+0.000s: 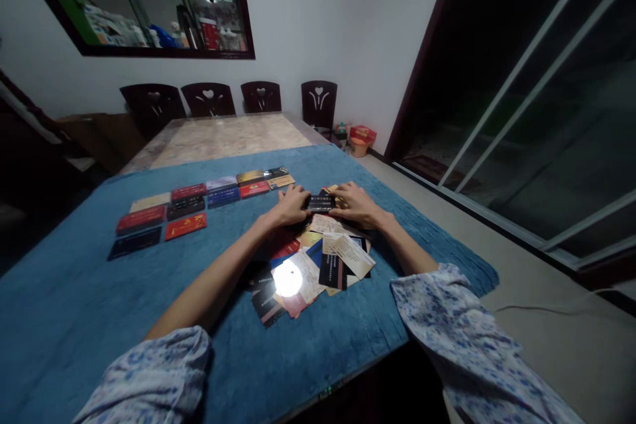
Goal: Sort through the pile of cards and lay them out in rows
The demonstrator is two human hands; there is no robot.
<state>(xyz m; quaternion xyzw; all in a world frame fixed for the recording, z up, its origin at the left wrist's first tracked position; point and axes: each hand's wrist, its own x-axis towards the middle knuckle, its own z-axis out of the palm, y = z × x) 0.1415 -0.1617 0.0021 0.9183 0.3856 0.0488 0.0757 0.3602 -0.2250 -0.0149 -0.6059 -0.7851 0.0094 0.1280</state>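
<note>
My left hand point(289, 207) and my right hand point(354, 204) both grip one black card point(319, 203), held by its two ends just above a loose pile of cards point(318, 265) on the blue cloth point(99, 305). The pile mixes black, red, blue and cream cards, and a bright glare spot lies on its near side. To the left, several cards point(186, 209) lie flat in tidy rows: red, black, blue, gold and cream ones.
The blue cloth covers the near end of a long table point(223, 136). Several dark chairs point(318, 103) stand at its far end. A glass wall cabinet point(144, 0) hangs above. A red container point(362, 138) sits on the floor by a sliding door point(521, 112).
</note>
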